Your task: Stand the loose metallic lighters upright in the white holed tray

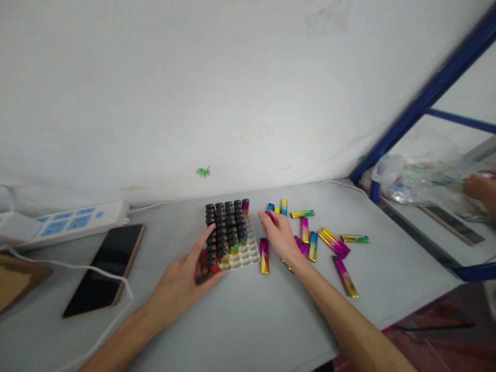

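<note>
On the grey table [251,325] against a white wall [194,77], the left hand [186,279] grips the lighter tray [248,253] while the right hand [281,235] pinches a lighter [270,214].

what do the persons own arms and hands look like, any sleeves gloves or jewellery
Both forearms are bare right down to the bottom edge of the picture, with no sleeves showing. The left hand and the right hand wear no gloves. No watch, bracelet or ring can be seen on either wrist or on the fingers that show. Both arms are slim, and there are no visible markings on them.
</note>
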